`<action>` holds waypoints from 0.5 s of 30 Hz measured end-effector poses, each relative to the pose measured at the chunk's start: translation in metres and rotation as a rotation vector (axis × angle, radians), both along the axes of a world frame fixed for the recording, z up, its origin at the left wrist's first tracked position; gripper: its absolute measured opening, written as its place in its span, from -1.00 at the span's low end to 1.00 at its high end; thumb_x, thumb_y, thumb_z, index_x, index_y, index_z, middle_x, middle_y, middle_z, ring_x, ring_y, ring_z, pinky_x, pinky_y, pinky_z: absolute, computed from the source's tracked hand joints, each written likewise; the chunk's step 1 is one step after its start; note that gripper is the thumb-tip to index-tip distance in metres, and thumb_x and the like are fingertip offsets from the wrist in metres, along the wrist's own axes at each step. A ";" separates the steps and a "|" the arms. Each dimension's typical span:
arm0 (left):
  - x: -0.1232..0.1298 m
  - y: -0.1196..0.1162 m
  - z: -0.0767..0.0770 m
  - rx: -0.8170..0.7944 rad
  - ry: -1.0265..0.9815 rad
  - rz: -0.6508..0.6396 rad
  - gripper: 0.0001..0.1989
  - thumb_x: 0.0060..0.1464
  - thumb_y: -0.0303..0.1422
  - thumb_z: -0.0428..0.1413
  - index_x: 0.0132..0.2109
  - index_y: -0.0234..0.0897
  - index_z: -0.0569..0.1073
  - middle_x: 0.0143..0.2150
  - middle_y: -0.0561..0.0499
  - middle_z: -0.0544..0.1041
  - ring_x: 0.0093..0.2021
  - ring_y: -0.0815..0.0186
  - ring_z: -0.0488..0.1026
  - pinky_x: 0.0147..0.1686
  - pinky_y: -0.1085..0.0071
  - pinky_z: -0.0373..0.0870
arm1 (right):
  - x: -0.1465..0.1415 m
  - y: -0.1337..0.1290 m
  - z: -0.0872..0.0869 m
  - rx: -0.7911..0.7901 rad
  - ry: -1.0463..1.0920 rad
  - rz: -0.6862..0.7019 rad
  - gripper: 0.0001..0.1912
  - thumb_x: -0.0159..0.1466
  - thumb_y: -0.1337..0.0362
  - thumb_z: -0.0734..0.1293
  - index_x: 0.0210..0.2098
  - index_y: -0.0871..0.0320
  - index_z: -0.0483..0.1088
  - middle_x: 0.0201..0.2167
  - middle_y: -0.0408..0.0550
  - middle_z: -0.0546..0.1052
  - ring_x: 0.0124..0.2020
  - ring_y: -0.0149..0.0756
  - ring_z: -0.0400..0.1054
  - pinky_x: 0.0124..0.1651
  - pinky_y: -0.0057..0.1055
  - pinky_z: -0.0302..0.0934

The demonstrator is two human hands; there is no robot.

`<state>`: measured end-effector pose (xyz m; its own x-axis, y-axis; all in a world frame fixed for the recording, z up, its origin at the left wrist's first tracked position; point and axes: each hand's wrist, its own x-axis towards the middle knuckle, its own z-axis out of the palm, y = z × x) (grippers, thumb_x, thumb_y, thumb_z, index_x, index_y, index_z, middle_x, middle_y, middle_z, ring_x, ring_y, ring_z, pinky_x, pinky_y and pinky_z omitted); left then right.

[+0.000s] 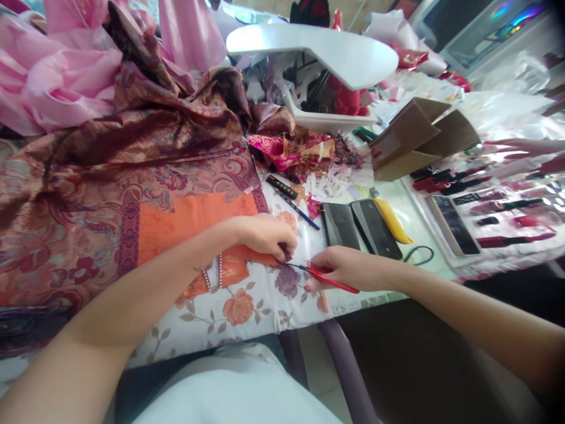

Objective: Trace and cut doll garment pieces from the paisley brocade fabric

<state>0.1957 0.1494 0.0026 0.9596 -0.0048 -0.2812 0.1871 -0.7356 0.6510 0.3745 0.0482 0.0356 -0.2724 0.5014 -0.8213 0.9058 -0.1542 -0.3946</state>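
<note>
My left hand (265,235) pinches the edge of an orange fabric piece (189,227), which lies on a floral tablecloth (238,312). My right hand (348,270) is closed around red-handled scissors (331,280). Their thin metal blades point left, and their tips reach the fabric just below my left fingers. The orange piece adjoins a large red paisley brocade cloth (88,194) and has a beaded trim strip (212,271) near its lower edge. My left fingers hide part of the cut edge.
Two black phones (353,227) and a yellow tube (392,221) lie right of my hands. Nearby are a blue pen (298,209), paper scraps (326,185), and a cardboard box (419,138). Pink cloth (57,76) is heaped far left. A white plastic tray (313,59) stands at the back.
</note>
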 end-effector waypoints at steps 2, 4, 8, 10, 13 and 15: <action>0.000 0.000 0.001 0.003 0.006 0.004 -0.90 0.06 -0.41 0.15 -0.24 -0.20 0.52 -0.25 0.11 0.56 -0.26 0.38 0.43 -0.43 0.50 0.10 | -0.001 0.000 -0.001 -0.009 0.008 -0.011 -0.47 0.10 -0.20 0.29 -0.59 0.14 0.15 -0.64 -0.24 0.11 -0.56 -0.43 -0.03 -0.53 -0.45 -0.12; 0.000 0.000 0.001 0.005 0.008 0.007 -0.90 0.06 -0.42 0.15 -0.24 -0.20 0.53 -0.25 0.11 0.56 -0.25 0.38 0.43 -0.43 0.50 0.10 | -0.002 -0.001 0.000 -0.012 0.006 -0.010 -0.47 0.11 -0.21 0.29 -0.58 0.14 0.17 -0.63 -0.24 0.14 -0.56 -0.42 -0.01 -0.52 -0.46 -0.11; 0.000 0.000 0.002 0.011 0.003 0.000 -0.91 0.06 -0.41 0.15 -0.25 -0.19 0.53 -0.23 0.12 0.56 -0.24 0.38 0.43 -0.42 0.51 0.11 | -0.006 -0.003 0.000 0.020 -0.012 0.022 -0.47 0.12 -0.22 0.27 -0.57 0.14 0.19 -0.63 -0.23 0.18 -0.55 -0.41 0.03 -0.52 -0.45 -0.10; 0.000 0.000 0.002 0.013 0.008 0.000 -0.91 0.07 -0.41 0.14 -0.25 -0.19 0.52 -0.21 0.12 0.56 -0.23 0.38 0.43 -0.42 0.51 0.11 | -0.007 -0.003 0.000 0.041 -0.025 0.034 -0.46 0.12 -0.22 0.27 -0.58 0.14 0.19 -0.64 -0.23 0.19 -0.56 -0.41 0.03 -0.52 -0.45 -0.11; 0.000 0.000 0.003 0.020 0.013 0.003 -0.91 0.06 -0.41 0.15 -0.25 -0.19 0.52 -0.21 0.12 0.56 -0.22 0.38 0.43 -0.42 0.52 0.11 | -0.008 -0.003 -0.001 0.054 -0.036 0.036 -0.47 0.12 -0.22 0.26 -0.58 0.15 0.21 -0.64 -0.22 0.20 -0.56 -0.41 0.04 -0.52 -0.45 -0.11; -0.001 -0.001 0.003 0.026 0.007 0.000 -0.92 0.06 -0.41 0.15 -0.26 -0.19 0.52 -0.22 0.13 0.56 -0.23 0.38 0.43 -0.43 0.52 0.10 | -0.008 -0.003 -0.003 0.061 -0.033 0.029 -0.47 0.12 -0.21 0.26 -0.58 0.15 0.23 -0.65 -0.22 0.19 -0.56 -0.41 0.03 -0.53 -0.45 -0.12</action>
